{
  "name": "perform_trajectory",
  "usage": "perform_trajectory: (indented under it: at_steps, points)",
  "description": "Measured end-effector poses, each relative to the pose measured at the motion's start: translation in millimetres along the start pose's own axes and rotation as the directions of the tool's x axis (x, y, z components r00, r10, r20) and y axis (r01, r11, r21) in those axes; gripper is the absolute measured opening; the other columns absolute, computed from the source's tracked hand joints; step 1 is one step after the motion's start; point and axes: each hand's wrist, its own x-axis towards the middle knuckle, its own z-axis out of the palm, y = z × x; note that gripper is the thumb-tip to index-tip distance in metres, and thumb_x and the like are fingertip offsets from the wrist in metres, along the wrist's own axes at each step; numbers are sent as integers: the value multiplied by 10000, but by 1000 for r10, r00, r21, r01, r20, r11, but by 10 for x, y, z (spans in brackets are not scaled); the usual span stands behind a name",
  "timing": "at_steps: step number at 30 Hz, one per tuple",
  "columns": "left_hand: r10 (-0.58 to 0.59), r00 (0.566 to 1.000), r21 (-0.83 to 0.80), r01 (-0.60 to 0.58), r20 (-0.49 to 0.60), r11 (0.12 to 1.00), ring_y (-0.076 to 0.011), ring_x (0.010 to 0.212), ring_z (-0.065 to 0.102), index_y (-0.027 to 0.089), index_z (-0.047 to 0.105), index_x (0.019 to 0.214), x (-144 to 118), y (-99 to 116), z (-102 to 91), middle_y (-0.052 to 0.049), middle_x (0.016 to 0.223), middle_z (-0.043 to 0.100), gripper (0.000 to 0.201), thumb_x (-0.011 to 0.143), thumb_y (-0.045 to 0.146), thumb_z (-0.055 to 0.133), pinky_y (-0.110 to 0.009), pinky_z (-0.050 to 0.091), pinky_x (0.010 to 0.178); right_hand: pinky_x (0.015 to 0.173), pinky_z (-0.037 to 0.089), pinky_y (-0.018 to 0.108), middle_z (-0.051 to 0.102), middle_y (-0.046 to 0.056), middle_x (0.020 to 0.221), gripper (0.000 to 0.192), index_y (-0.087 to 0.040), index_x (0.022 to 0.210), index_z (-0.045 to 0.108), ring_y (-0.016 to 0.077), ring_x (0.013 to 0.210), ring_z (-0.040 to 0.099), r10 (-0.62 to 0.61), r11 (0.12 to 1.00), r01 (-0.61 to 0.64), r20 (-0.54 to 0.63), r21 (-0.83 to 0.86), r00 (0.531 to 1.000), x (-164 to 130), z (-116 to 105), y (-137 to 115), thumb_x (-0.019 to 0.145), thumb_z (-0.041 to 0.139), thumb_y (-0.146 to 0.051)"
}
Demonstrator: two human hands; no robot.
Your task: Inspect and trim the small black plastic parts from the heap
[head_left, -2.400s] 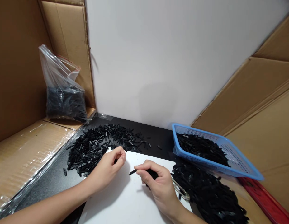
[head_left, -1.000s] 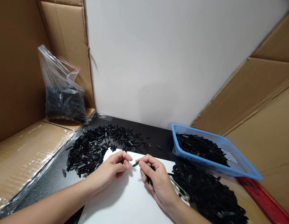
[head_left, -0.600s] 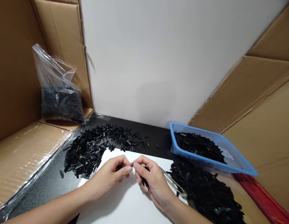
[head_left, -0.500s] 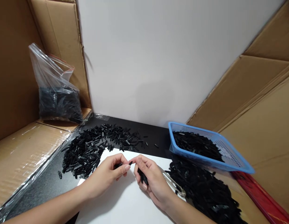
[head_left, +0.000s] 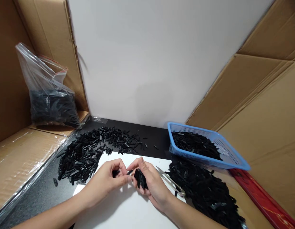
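Several small black elongated pieces (head_left: 140,178) lie bunched in my right hand (head_left: 151,183), its fingers curled round them and the thumb lifted. My left hand (head_left: 114,178) pinches one more small black piece (head_left: 130,172) between thumb and forefinger, close to the right fingertips. Something dark also shows inside the left palm, partly hidden by the fingers. Both hands are above a white board (head_left: 128,210). Just right of my right hand, a metal knife with a pointed blade (head_left: 172,183) rests across the board's edge.
A loose pile of black pieces (head_left: 78,156) spreads at the left back. On the right lies a bigger black heap (head_left: 207,190), with a blue basket (head_left: 209,158) of black pieces behind it. A clear zip bag (head_left: 53,105) stands on cardboard at left. Cardboard walls flank both sides.
My right thumb has lifted, showing more of the black pieces in that hand. The pinched piece stays between the two hands. The whole view has shifted slightly.
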Motion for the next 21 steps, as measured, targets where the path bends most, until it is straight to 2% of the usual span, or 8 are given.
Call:
perform_trajectory:
  at_steps: [5, 9, 14, 17, 21]
  points:
    - [-4, 1000, 30, 5, -16, 1000, -122, 583, 413, 198, 501, 649, -5, 21, 16, 65, 574, 489, 258, 727, 357, 689, -237, 287, 565, 308, 165, 124, 550, -52, 487, 436, -176, 687, 517, 16, 322, 339, -9, 999, 10, 37, -34, 999, 22, -3, 38, 747, 705, -564]
    - [-7, 1000, -5, 7, -3, 1000, -121, 594, 408, 194, 499, 658, -9, 14, 16, 64, 582, 489, 270, 723, 365, 698, -243, 284, 574, 308, 175, 135, 544, -61, 473, 418, -181, 649, 483, 15, 314, 306, -48, 998, 49, 29, -42, 998, 32, -4, 55, 764, 710, -512]
    - [-48, 986, -156, 73, 158, 985, -128, 658, 436, 196, 551, 829, -32, 54, -92, 65, 661, 515, 219, 705, 287, 708, -250, 325, 640, 315, 151, 141, 531, -70, 467, 424, -190, 639, 455, 16, 319, 279, -61, 998, 61, -23, -13, 998, 35, 1, 46, 750, 719, -504]
    - [-126, 986, -219, 147, 106, 965, -135, 718, 436, 206, 564, 897, -58, 135, -177, 33, 808, 553, 137, 761, 222, 576, -261, 335, 676, 319, 134, 144, 527, -73, 469, 421, -194, 637, 448, 15, 322, 263, -44, 999, 44, -41, 4, 998, 36, 1, 36, 749, 719, -496]
    - [-172, 985, -349, 164, 10, 922, -152, 755, 459, 201, 589, 934, -57, 209, -216, 5, 846, 590, 304, 651, 107, 531, -267, 336, 683, 323, 129, 154, 524, -76, 470, 416, -198, 636, 443, 15, 316, 257, -47, 999, 48, -42, 7, 998, 43, 5, 80, 756, 711, -492]
